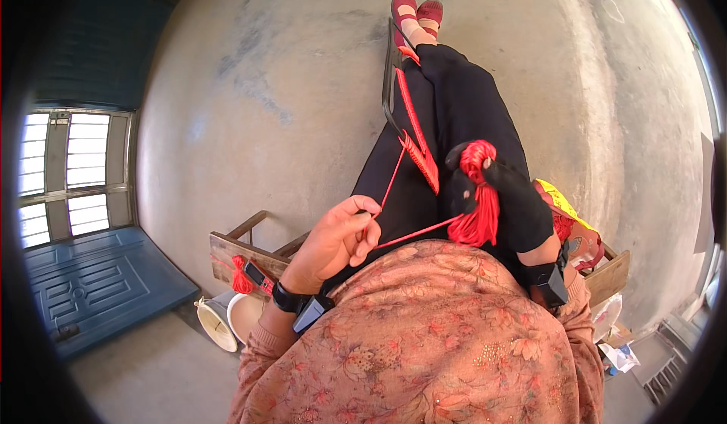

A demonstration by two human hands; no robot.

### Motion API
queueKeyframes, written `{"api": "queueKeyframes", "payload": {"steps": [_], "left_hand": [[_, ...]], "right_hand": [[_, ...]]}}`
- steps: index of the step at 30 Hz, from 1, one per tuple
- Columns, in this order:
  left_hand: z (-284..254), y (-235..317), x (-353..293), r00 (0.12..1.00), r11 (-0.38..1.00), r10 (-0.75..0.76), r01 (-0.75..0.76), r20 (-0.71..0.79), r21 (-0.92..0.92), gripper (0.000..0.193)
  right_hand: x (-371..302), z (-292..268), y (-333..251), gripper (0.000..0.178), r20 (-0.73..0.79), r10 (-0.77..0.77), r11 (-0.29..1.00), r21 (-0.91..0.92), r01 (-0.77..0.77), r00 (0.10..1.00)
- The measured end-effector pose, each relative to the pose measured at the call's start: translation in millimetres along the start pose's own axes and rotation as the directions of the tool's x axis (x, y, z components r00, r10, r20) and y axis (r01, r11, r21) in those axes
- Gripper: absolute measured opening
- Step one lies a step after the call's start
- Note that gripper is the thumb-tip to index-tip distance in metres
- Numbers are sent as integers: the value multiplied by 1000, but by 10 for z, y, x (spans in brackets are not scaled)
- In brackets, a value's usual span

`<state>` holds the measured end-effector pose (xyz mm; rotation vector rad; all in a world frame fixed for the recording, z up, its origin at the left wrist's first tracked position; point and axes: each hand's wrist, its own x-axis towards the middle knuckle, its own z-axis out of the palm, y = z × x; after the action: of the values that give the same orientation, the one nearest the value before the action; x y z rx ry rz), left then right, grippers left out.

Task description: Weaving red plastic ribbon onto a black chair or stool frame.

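My bare left hand (pixel 341 235) pinches a taut red cord (pixel 390 178) between thumb and fingers, in front of my lap. From there one strand runs up to a bent dark metal frame (pixel 387 91), and another goes right to a hank of red cord (pixel 475 223). My right hand (pixel 522 204), in a black glove, is closed around that hank. The frame rests along my outstretched legs, its upper end near my shoes. Tight red cord wrapping (pixel 421 159) covers some of its bars in a V shape.
I sit on a wooden bench (pixel 246 256). On its left end lie a small red cord bundle (pixel 241 276) and a phone (pixel 260 278). White buckets (pixel 216 324) stand below. A red and yellow bag (pixel 583 242) sits at my right. A blue door (pixel 106 291) is far left.
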<state>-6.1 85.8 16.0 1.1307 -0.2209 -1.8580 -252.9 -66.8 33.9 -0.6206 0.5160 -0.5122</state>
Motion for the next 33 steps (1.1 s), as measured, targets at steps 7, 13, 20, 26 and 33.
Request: {"api": "queueKeyframes", "payload": {"steps": [7, 13, 20, 26, 33], "left_hand": [[37, -42, -244, 999, 997, 11, -7, -50, 75, 10], [126, 180, -118, 928, 972, 223, -188, 298, -143, 17], [339, 614, 502, 826, 823, 561, -564, 60, 72, 43], [113, 332, 1040, 944, 942, 330, -328, -13, 74, 24], [-35, 238, 1184, 939, 937, 344, -343, -7, 66, 26]], "right_hand": [[-5, -167, 147, 30, 129, 43, 983, 174, -66, 991], [45, -188, -64, 29, -257, -217, 973, -130, 189, 942], [671, -91, -261, 25, -79, -646, 332, -925, 186, 759], [958, 66, 36, 40, -97, -381, 582, -798, 156, 920], [774, -8, -44, 37, 38, -233, 904, -360, 231, 972]]}}
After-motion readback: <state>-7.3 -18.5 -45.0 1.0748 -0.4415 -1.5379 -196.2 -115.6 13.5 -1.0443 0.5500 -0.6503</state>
